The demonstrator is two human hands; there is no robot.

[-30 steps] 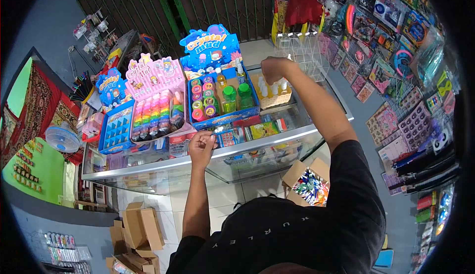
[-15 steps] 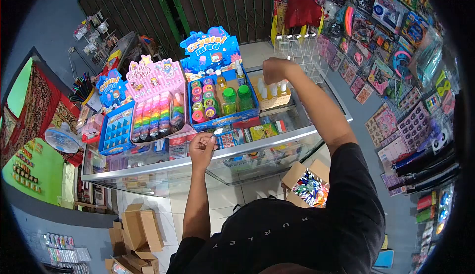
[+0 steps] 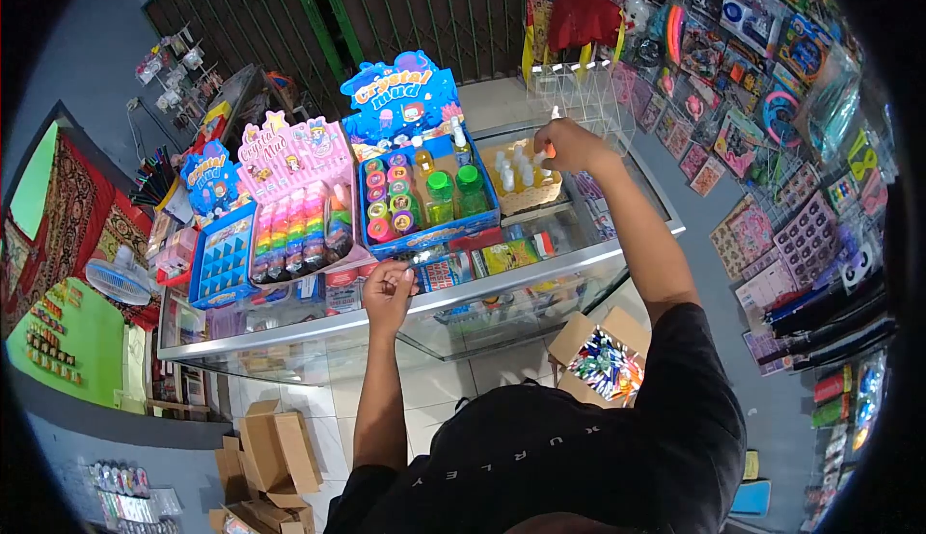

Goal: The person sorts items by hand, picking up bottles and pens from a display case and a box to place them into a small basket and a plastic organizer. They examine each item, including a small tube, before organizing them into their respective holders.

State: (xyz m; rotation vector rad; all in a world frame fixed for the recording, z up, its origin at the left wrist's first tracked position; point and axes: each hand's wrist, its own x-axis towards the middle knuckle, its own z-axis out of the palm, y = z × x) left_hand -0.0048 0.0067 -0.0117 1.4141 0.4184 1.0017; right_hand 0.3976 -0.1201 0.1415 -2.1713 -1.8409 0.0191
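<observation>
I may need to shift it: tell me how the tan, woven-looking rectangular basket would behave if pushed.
The basket probably slides readily on the smooth, glass-topped counter. Its small, white-topped bottles, standing upright, might wobble or tip.

Moderate light leaves the gate (image 3: 415, 13) dim, with fisheye distortion and black corners.
</observation>
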